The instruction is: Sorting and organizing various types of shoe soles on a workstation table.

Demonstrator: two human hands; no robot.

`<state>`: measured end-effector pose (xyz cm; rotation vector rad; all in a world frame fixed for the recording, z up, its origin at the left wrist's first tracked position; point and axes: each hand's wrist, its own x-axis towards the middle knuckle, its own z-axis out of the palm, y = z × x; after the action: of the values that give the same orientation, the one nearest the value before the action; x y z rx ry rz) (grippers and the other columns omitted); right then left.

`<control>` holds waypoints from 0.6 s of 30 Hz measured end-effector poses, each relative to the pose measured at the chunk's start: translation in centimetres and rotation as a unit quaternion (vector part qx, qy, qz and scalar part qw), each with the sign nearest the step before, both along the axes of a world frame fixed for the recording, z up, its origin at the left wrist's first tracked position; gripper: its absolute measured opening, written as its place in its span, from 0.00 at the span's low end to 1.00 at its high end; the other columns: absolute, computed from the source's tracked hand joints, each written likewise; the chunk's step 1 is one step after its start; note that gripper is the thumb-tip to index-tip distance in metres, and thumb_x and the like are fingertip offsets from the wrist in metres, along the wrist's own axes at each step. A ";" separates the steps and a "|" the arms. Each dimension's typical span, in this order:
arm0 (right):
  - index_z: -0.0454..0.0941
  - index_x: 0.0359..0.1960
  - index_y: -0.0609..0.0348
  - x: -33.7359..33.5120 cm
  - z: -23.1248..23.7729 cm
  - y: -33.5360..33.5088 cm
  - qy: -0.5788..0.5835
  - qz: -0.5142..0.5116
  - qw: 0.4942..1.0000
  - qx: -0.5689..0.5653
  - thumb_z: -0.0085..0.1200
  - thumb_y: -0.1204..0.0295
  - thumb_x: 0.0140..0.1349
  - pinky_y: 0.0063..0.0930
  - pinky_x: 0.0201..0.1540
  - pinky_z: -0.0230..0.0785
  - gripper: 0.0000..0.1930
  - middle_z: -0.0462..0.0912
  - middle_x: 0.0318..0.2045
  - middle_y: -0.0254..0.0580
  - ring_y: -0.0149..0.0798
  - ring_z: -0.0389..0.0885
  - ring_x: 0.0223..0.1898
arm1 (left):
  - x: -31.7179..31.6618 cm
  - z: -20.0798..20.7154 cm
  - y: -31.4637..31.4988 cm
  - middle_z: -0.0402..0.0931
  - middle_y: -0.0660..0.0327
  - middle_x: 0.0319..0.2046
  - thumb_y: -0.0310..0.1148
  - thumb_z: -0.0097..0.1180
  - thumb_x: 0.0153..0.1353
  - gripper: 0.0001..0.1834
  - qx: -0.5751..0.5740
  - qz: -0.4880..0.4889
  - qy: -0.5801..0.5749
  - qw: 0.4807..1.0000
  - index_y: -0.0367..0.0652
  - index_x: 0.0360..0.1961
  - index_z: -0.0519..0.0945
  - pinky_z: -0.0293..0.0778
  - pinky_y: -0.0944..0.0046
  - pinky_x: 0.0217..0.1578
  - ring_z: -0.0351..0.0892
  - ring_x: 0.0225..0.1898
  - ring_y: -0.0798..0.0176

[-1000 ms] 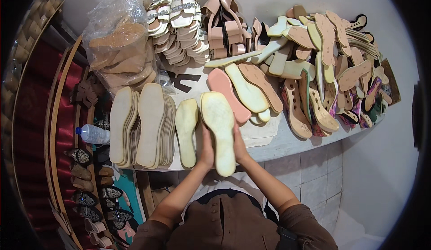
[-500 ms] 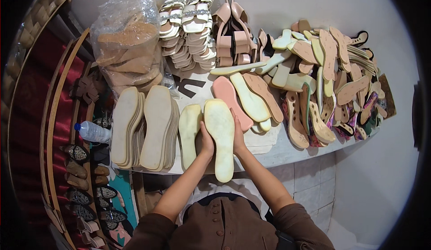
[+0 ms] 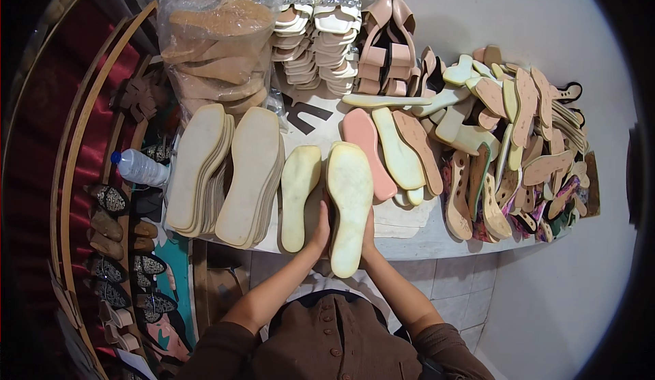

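Observation:
Between my two hands I hold a cream-coloured shoe insole (image 3: 350, 206) over the table's near edge, its wide end pointing away from me. A second edge shows along its left side, so more than one may be in my grip. My left hand (image 3: 319, 231) presses its left edge and my right hand (image 3: 369, 233) its right edge; most fingers are hidden beneath. Just left of it, another cream insole (image 3: 300, 199) lies on the table. Beyond my right hand lie a pink insole (image 3: 367, 151), a pale insole (image 3: 398, 149) and a tan insole (image 3: 419, 149).
Two stacks of greyish insoles (image 3: 196, 168) stand at left. Behind are a plastic bag of tan soles (image 3: 218, 52), white sandals (image 3: 338, 32) and pink heeled sandals (image 3: 387, 52). A heap of soles (image 3: 522, 121) fills the right. A water bottle (image 3: 142, 168) and shoe racks are left.
The view has shifted, so the table's contents appear moved. The cream insole remains between my hands, now tilted slightly differently, with a second edge showing at its left.

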<state>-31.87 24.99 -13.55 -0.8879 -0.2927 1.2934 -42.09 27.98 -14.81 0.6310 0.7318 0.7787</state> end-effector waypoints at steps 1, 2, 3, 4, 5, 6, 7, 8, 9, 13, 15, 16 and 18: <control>0.42 0.64 0.59 0.1 0.7 -0.2 -0.008 0.028 0.999 -0.017 0.22 0.55 0.67 0.27 0.61 0.48 0.29 0.53 0.62 0.43 0.36 0.55 0.61 | 0.0 1.9 0.0 0.50 0.58 0.62 0.57 0.22 0.63 0.37 0.000 0.004 0.020 1.000 0.38 0.63 0.50 0.45 0.66 0.61 0.49 0.63 0.62; 0.40 0.65 0.58 0.3 1.0 -0.3 -0.015 0.056 0.998 -0.034 0.22 0.54 0.67 0.27 0.61 0.47 0.29 0.52 0.62 0.43 0.37 0.55 0.61 | -0.1 1.2 0.1 0.50 0.58 0.62 0.57 0.22 0.63 0.37 -0.002 0.006 0.019 1.000 0.38 0.63 0.50 0.45 0.66 0.61 0.49 0.63 0.62; 0.40 0.65 0.58 0.4 0.8 -0.2 -0.015 0.057 0.998 -0.036 0.22 0.54 0.67 0.27 0.61 0.47 0.29 0.52 0.62 0.43 0.37 0.55 0.61 | -0.4 0.4 0.5 0.49 0.57 0.63 0.56 0.22 0.64 0.36 0.029 0.017 0.025 0.999 0.37 0.63 0.49 0.43 0.66 0.62 0.47 0.63 0.62; 0.40 0.65 0.58 0.5 0.9 0.0 -0.032 0.032 0.999 0.002 0.22 0.54 0.67 0.27 0.62 0.46 0.29 0.51 0.63 0.43 0.37 0.53 0.62 | -0.6 0.3 0.6 0.47 0.57 0.63 0.55 0.21 0.64 0.36 0.061 0.027 0.030 0.997 0.36 0.63 0.48 0.42 0.66 0.62 0.45 0.64 0.62; 0.39 0.65 0.58 0.6 1.0 0.1 -0.049 0.006 0.998 0.040 0.22 0.54 0.67 0.28 0.62 0.45 0.30 0.49 0.64 0.43 0.38 0.51 0.62 | -0.7 0.3 0.6 0.47 0.57 0.63 0.55 0.21 0.64 0.36 0.060 0.028 0.030 0.997 0.36 0.63 0.48 0.42 0.66 0.62 0.45 0.64 0.62; 0.39 0.65 0.58 1.0 1.1 0.3 -0.049 0.007 0.998 0.040 0.22 0.54 0.67 0.28 0.62 0.45 0.30 0.49 0.64 0.43 0.38 0.51 0.62 | -0.6 0.3 0.8 0.46 0.57 0.64 0.55 0.21 0.64 0.36 0.058 0.028 0.026 0.998 0.36 0.63 0.48 0.41 0.66 0.62 0.44 0.64 0.62; 0.38 0.65 0.59 1.2 1.7 0.4 -0.068 0.004 0.996 0.052 0.22 0.53 0.67 0.29 0.63 0.43 0.30 0.47 0.64 0.43 0.38 0.49 0.63 | -0.7 0.6 1.1 0.45 0.57 0.64 0.54 0.21 0.65 0.35 0.056 0.030 0.023 0.998 0.36 0.63 0.47 0.40 0.66 0.62 0.43 0.64 0.62; 0.38 0.65 0.59 1.5 2.3 0.7 -0.088 -0.001 0.994 0.065 0.22 0.53 0.67 0.29 0.64 0.42 0.31 0.45 0.65 0.43 0.38 0.47 0.64 | -0.7 1.0 1.4 0.44 0.57 0.64 0.54 0.21 0.65 0.35 0.053 0.029 0.020 0.998 0.36 0.63 0.46 0.39 0.66 0.63 0.41 0.65 0.62; 0.37 0.64 0.60 1.8 2.8 1.1 -0.082 0.012 0.994 0.076 0.22 0.53 0.67 0.30 0.64 0.39 0.31 0.42 0.65 0.43 0.38 0.43 0.65 | -0.7 1.5 1.9 0.43 0.57 0.64 0.54 0.21 0.65 0.35 0.051 0.029 0.017 0.998 0.37 0.63 0.45 0.38 0.67 0.63 0.40 0.65 0.62; 0.38 0.65 0.58 2.6 3.0 3.2 -0.072 0.005 0.995 0.068 0.21 0.54 0.67 0.29 0.64 0.41 0.29 0.45 0.65 0.44 0.39 0.47 0.64 | 0.5 3.7 3.5 0.38 0.56 0.65 0.53 0.20 0.65 0.34 0.050 0.019 -0.001 0.999 0.37 0.64 0.43 0.35 0.67 0.63 0.35 0.66 0.63; 0.41 0.65 0.55 2.5 2.0 3.8 -0.036 0.028 0.998 0.048 0.19 0.55 0.67 0.29 0.63 0.45 0.28 0.48 0.64 0.44 0.40 0.51 0.63 | 1.8 4.6 3.2 0.58 0.56 0.58 0.54 0.22 0.65 0.34 0.076 0.060 0.088 0.991 0.37 0.60 0.56 0.50 0.67 0.59 0.56 0.59 0.62; 0.41 0.65 0.55 2.1 2.1 4.0 -0.035 0.028 0.998 0.051 0.19 0.55 0.67 0.29 0.63 0.45 0.28 0.48 0.64 0.44 0.40 0.51 0.63 | 1.7 4.4 3.2 0.58 0.56 0.58 0.54 0.22 0.65 0.34 0.079 0.061 0.088 0.991 0.37 0.60 0.56 0.50 0.67 0.59 0.56 0.59 0.62; 0.42 0.65 0.53 1.5 2.4 4.1 0.024 0.010 0.998 0.055 0.18 0.56 0.67 0.29 0.62 0.48 0.26 0.52 0.63 0.43 0.40 0.55 0.61 | 1.6 4.0 3.4 0.57 0.55 0.58 0.55 0.22 0.65 0.34 0.077 0.070 0.142 0.984 0.36 0.60 0.56 0.49 0.67 0.59 0.55 0.59 0.62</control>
<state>-30.42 29.10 -11.19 -0.7602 -0.3324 1.3032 -40.51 31.39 -10.77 0.8492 0.9919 0.8904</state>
